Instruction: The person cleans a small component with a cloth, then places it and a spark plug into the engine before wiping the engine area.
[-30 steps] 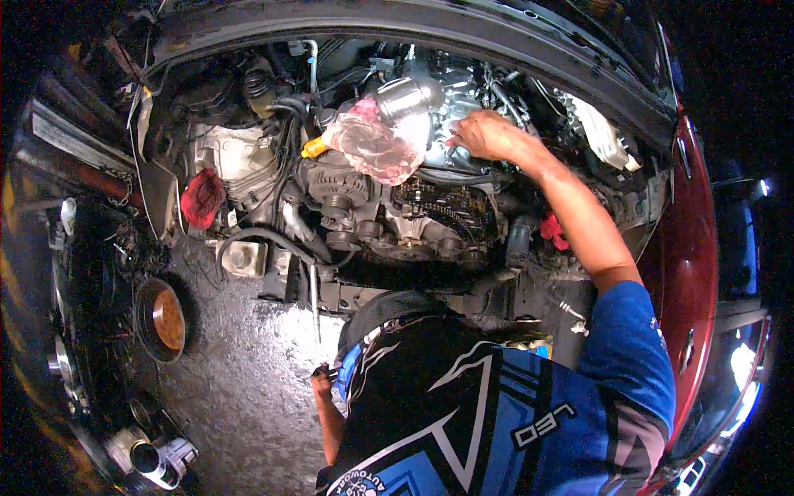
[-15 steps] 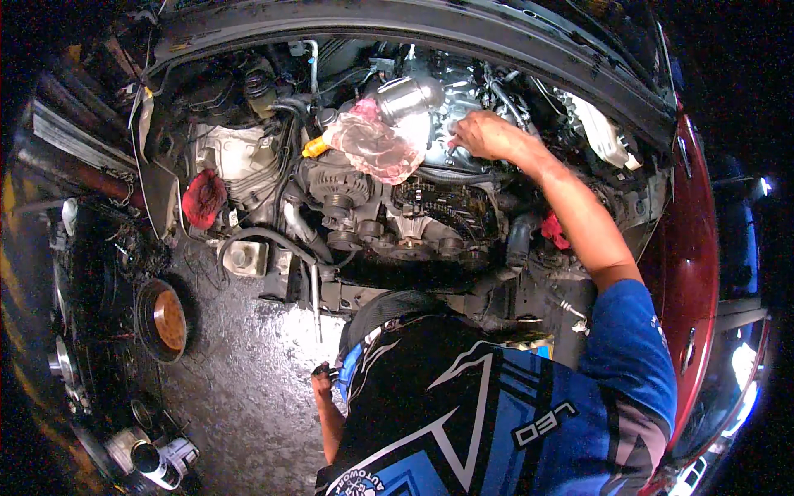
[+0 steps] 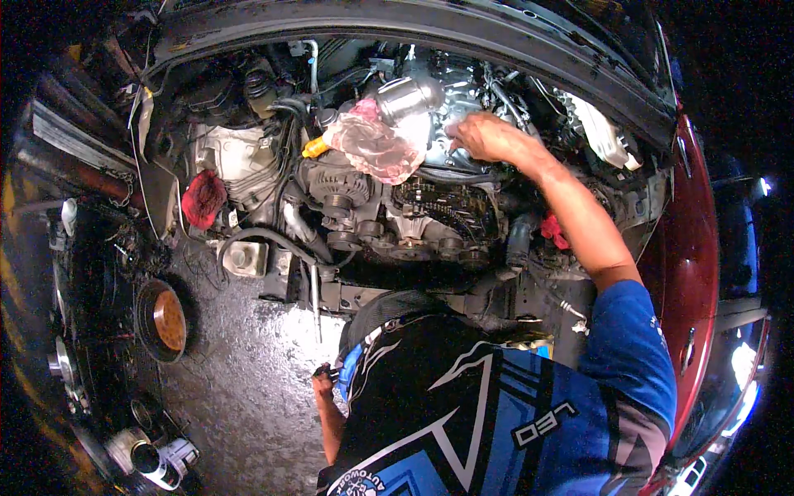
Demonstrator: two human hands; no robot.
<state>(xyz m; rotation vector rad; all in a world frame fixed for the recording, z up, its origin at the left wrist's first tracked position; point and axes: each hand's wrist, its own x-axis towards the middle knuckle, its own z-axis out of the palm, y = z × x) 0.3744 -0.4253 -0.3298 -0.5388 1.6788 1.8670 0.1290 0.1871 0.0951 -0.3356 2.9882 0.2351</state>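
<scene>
My right hand (image 3: 488,136) reaches over the engine, its thumb and fingers drawn together at the brightly lit top of the engine (image 3: 459,103). What it pinches, if anything, is too small to make out. Left of that hand lie a shiny metal canister (image 3: 401,97) and a crumpled, pinkish, stained rag (image 3: 376,147). Below the hand, the engine's front is exposed, with a timing chain (image 3: 484,223) and an alternator (image 3: 335,188). Low beside my body, my left hand (image 3: 323,385) is closed around a small dark object whose kind is not clear.
Red rags (image 3: 204,200) (image 3: 556,231) sit at both sides of the engine bay. A yellow cap (image 3: 315,147) shows beside the pinkish rag. The raised hood's edge (image 3: 397,31) spans the top. A round pan (image 3: 164,321) with brown contents stands left on the floor (image 3: 240,364).
At my right fingertips, a small reddish spot seen earlier no longer shows, and the fingers have shifted slightly. My left hand stays in nearly the same place.
</scene>
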